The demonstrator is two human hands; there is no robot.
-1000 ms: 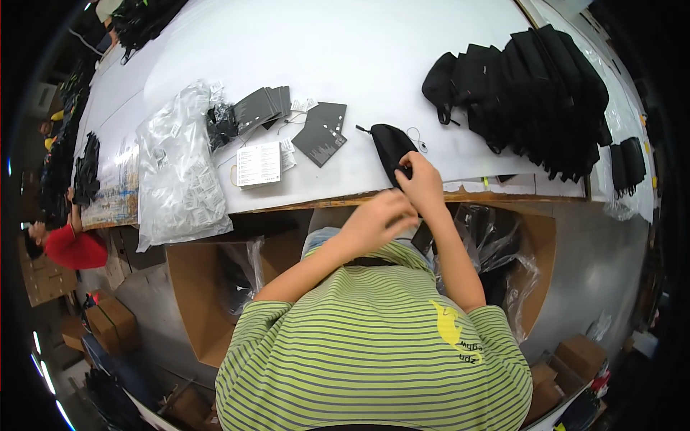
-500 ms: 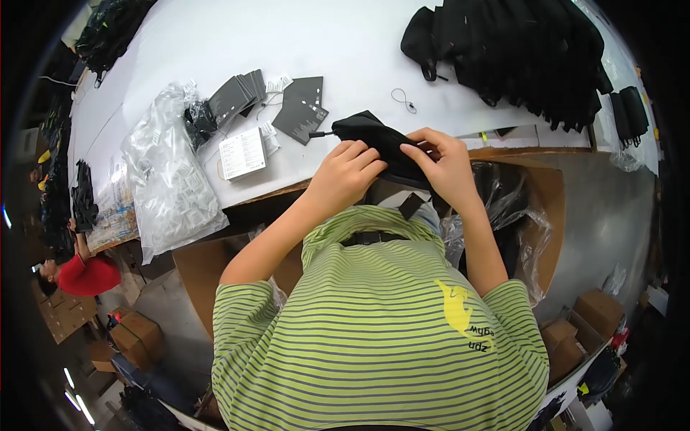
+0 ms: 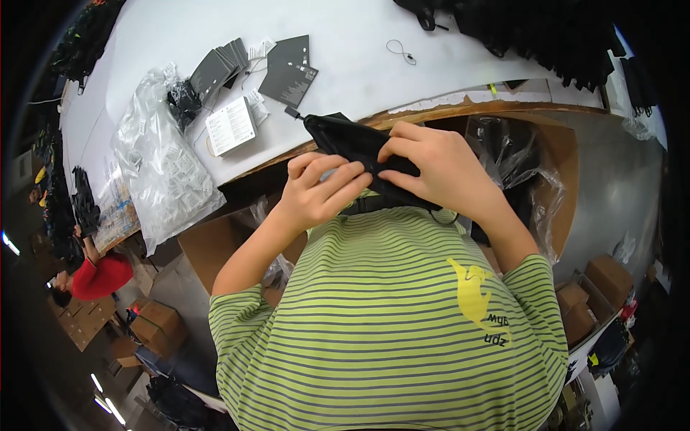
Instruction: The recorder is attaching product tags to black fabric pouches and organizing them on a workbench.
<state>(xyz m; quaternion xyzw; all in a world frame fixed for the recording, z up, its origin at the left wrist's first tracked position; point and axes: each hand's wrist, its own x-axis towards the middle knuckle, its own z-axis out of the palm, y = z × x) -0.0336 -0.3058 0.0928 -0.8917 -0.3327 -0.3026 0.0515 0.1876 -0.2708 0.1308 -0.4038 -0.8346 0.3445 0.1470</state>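
Both hands have hold of a black fabric pouch (image 3: pixel 346 138) at the table's front edge, close to my body. My left hand (image 3: pixel 321 189) is closed on its near left side, fingertips pressed together along the edge. On the other side, my right hand (image 3: pixel 437 164) pinches the pouch's fabric between thumb and bent fingers. A short dark pull tab (image 3: pixel 293 112) on a cord sticks out from the pouch's far left corner. Folds and fingers hide much of the pouch's near side.
Dark printed cards (image 3: pixel 289 80), a small stack of white cards (image 3: pixel 231 128) and a thin cord loop (image 3: pixel 401 52) lie on the white table. A clear plastic bag (image 3: pixel 164 169) sits left; black pouches (image 3: pixel 535 36) are piled far right. An open carton (image 3: pixel 557 169) stands below. A person in red (image 3: pixel 104 276) is far left.
The pouch and both hands have come nearer to my body. My right hand's fingers have moved left along the pouch, closer to my left hand. The whole view has also shifted.
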